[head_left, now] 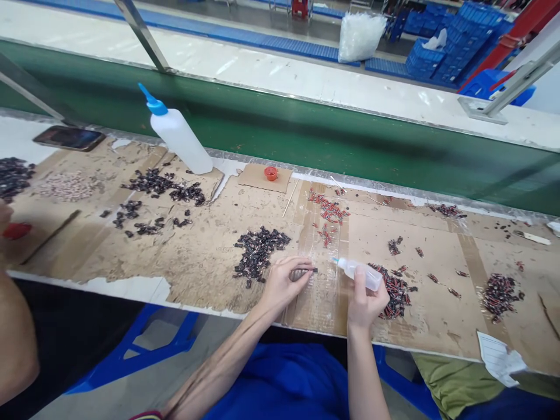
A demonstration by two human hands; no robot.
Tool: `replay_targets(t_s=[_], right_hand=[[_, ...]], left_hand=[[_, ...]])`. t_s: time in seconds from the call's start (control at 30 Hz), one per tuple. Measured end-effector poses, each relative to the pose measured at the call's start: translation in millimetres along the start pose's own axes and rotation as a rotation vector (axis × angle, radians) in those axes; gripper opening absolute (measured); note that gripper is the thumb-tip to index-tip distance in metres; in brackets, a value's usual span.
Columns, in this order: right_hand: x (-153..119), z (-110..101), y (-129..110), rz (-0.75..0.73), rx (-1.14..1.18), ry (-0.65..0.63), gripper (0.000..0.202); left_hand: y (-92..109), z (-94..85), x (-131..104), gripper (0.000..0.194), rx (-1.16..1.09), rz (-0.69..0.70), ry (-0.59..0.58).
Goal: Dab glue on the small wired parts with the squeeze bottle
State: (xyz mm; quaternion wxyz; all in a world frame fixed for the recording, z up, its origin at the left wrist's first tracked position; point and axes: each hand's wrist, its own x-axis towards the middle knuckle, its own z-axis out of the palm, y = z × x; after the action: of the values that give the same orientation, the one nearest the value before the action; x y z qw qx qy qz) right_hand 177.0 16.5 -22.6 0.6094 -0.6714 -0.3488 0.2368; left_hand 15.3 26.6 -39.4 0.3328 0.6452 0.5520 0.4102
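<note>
Between thumb and fingertips, my left hand (286,284) pinches a small black part (314,270) just above the cardboard. My right hand (366,300) is wrapped round a small translucent bottle (361,273), whose thin blue tip points left toward the black part without touching it. A heap of black parts (258,252) lies beyond my left hand. Beside my right hand is a pile of black and red parts (396,291), partly hidden by it. Loose red parts (328,208) are scattered farther back, between the two hands.
A large white bottle (181,137) with a blue nozzle leans near the back edge. A red cap (270,173), a phone (70,138) and more piles of parts lie on the cardboard (201,280). Another person's arm (15,332) is at the far left. A green panel (280,134) runs behind.
</note>
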Motion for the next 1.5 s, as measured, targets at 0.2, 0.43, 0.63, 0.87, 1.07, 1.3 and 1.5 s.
replay_targets(t_s=[0.2, 0.43, 0.63, 0.87, 1.07, 1.3, 1.5], right_hand=[[7.3, 3.1, -1.0, -0.223, -0.274, -0.043, 0.036], [36.7, 40.5, -33.8, -0.625, -0.662, -0.321, 0.022], [65.8, 110.2, -57.1, -0.483, -1.165, -0.854, 0.014], [53.6, 122.4, -52.0, -0.487, -1.206, -0.877, 0.021], [50.3, 92.4, -64.7, -0.513, -1.033, -0.885, 0.023], [12.8, 37.2, -64.6, -0.188, -0.086, -0.706, 0.020], [-10.8, 25.4, -69.5, -0.150, 0.042, -0.590, 0.019]], left_hand=[[-3.9, 1.4, -1.6, 0.020, -0.001, 0.028, 0.013], [-11.7, 3.6, -0.1, 0.015, 0.122, 0.216, 0.043], [-16.8, 8.3, 0.6, 0.012, 0.128, 0.259, 0.055], [-11.4, 5.7, 0.3, 0.009, 0.015, 0.258, 0.091], [3.4, -3.2, -2.7, 0.010, -0.289, -0.021, 0.216], [32.8, -23.8, 0.4, 0.020, -0.427, -0.134, 0.256], [52.3, -28.2, -7.5, 0.017, -0.367, -0.073, 0.228]])
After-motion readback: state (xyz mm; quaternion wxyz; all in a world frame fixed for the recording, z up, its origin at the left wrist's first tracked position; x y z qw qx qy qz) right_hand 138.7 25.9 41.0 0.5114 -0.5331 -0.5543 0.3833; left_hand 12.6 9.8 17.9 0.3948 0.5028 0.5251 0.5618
